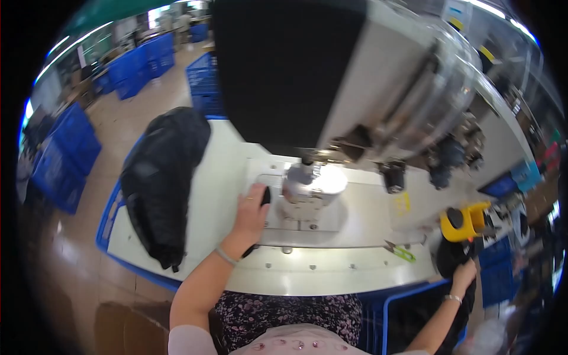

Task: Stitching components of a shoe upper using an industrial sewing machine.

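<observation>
In front of me stands a large sewing machine (408, 53), its needle area over a shiny round metal bed (322, 180). My left hand (251, 216) is beside that bed, fingers closed over a small black piece (266, 196) that is mostly hidden under the palm. At the table's right end my right hand (465, 273) grips black material (451, 257), just below a yellow fixture (467, 222). Its fingertips are partly hidden. Green-handled thread snips (404, 254) lie on the table between the bed and my right hand.
A black fabric bundle (163, 183) lies on the left of the white table (284, 278). A blue crate (387, 319) with black material stands below the right front edge. More blue crates (65, 160) line the floor at left. The machine head overhangs the far side.
</observation>
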`<action>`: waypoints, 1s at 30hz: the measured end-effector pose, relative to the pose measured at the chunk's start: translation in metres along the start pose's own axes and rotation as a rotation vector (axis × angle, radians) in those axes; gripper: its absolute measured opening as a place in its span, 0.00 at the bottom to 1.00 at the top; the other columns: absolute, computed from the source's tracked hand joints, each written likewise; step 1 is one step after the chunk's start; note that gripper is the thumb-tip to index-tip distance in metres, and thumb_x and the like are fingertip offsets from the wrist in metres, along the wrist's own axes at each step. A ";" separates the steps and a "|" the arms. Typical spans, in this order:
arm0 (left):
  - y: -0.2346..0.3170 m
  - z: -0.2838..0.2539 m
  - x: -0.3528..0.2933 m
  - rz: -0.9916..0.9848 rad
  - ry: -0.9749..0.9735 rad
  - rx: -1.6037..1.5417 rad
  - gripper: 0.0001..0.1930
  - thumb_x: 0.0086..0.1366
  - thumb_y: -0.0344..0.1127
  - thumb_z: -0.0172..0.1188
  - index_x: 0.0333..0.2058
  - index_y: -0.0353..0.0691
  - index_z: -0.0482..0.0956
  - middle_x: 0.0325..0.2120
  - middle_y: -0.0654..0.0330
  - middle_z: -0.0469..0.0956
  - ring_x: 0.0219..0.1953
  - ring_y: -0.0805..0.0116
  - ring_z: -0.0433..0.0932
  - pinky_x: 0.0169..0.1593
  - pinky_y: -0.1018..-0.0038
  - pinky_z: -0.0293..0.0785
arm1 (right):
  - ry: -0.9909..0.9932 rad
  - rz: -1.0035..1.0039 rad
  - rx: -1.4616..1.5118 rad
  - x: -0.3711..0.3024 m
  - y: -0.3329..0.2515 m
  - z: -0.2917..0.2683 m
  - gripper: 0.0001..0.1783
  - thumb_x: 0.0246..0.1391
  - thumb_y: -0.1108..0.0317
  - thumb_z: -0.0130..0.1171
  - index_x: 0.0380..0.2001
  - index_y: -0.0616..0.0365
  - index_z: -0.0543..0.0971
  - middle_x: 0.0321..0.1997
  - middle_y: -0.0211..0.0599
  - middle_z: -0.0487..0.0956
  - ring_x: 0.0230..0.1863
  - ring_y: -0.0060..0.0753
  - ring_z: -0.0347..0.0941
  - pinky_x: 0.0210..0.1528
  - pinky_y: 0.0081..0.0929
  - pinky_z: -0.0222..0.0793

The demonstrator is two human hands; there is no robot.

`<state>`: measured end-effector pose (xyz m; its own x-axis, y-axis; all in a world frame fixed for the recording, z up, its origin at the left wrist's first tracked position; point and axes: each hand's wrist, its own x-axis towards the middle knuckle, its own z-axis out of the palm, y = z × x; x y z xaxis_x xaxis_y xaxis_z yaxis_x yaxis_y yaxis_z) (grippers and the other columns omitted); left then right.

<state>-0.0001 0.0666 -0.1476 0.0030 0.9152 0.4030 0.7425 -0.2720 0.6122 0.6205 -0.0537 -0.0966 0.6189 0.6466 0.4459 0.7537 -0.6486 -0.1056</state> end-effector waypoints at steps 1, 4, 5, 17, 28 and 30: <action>-0.003 -0.001 -0.003 -0.008 -0.006 0.006 0.27 0.63 0.29 0.54 0.61 0.35 0.62 0.60 0.45 0.66 0.64 0.48 0.62 0.66 0.53 0.51 | 0.006 -0.007 0.008 -0.007 -0.013 -0.013 0.23 0.48 0.77 0.56 0.50 0.62 0.75 0.46 0.58 0.78 0.48 0.63 0.73 0.51 0.50 0.70; 0.004 -0.002 -0.004 -0.028 -0.024 0.014 0.27 0.64 0.31 0.56 0.61 0.36 0.62 0.62 0.49 0.64 0.66 0.52 0.59 0.66 0.49 0.51 | 0.064 -0.058 -0.029 -0.009 -0.009 -0.040 0.17 0.55 0.63 0.62 0.43 0.64 0.80 0.40 0.57 0.80 0.43 0.60 0.76 0.43 0.48 0.72; 0.003 -0.004 -0.006 -0.046 -0.009 0.029 0.27 0.64 0.31 0.56 0.61 0.36 0.62 0.62 0.49 0.64 0.66 0.52 0.59 0.66 0.49 0.51 | 0.087 -0.058 -0.010 -0.012 -0.012 -0.048 0.18 0.56 0.61 0.60 0.44 0.66 0.80 0.38 0.57 0.80 0.42 0.58 0.77 0.42 0.47 0.72; 0.004 0.004 0.001 -0.052 -0.062 0.014 0.27 0.66 0.32 0.54 0.63 0.38 0.62 0.64 0.50 0.62 0.68 0.53 0.56 0.68 0.50 0.48 | -0.389 -0.924 0.563 -0.119 -0.175 -0.184 0.18 0.41 0.86 0.55 0.36 0.59 0.83 0.31 0.51 0.82 0.35 0.52 0.80 0.38 0.32 0.74; 0.015 -0.018 -0.006 -0.028 0.030 -0.021 0.26 0.65 0.31 0.55 0.62 0.41 0.63 0.61 0.47 0.65 0.64 0.53 0.63 0.66 0.50 0.54 | -0.556 -1.553 0.271 -0.145 -0.312 -0.094 0.22 0.39 0.77 0.59 0.43 0.56 0.76 0.44 0.36 0.79 0.44 0.39 0.77 0.43 0.33 0.74; 0.015 -0.027 -0.004 -0.011 0.104 -0.161 0.25 0.65 0.29 0.55 0.61 0.40 0.65 0.60 0.48 0.67 0.62 0.55 0.66 0.64 0.54 0.59 | -0.524 -1.591 0.494 -0.140 -0.313 -0.105 0.21 0.41 0.78 0.58 0.43 0.55 0.77 0.45 0.37 0.79 0.46 0.38 0.77 0.44 0.32 0.75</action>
<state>-0.0075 0.0507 -0.1218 -0.0802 0.8847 0.4592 0.6254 -0.3140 0.7143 0.2749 0.0162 -0.0323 -0.8030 0.5912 0.0754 0.5738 0.8011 -0.1701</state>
